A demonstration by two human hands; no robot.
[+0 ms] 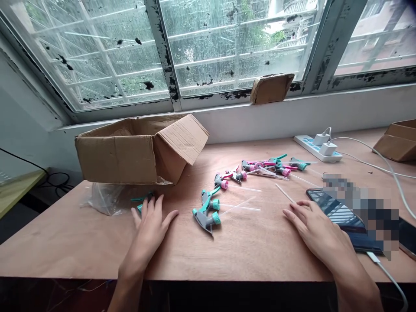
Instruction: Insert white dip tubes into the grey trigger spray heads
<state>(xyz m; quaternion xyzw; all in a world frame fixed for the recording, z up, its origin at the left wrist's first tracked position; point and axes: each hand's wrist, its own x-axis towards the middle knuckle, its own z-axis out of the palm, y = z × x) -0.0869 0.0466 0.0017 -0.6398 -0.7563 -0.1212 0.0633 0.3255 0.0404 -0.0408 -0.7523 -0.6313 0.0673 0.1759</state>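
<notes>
My left hand [150, 221] lies with its fingers spread, over or just in front of a teal and grey spray trigger head [139, 208] that it partly hides. Between thumb and fingers, my right hand [312, 221] pinches a thin white plastic tube [285, 193], its free end pointing away to the left. In the middle of the table rest two teal and grey spray heads, the nearer spray head [208, 220] on its side with a clear tube in its collar. Farther back, several pink and teal trigger heads [248, 167] lie in a loose row with tubes.
An open cardboard box [113, 158] stands at the back left above a crumpled clear plastic bag [108, 199]. A tablet [341, 221] with a white cable lies under and beside my right forearm. Behind it sit a power strip [316, 148] and another carton [396, 141].
</notes>
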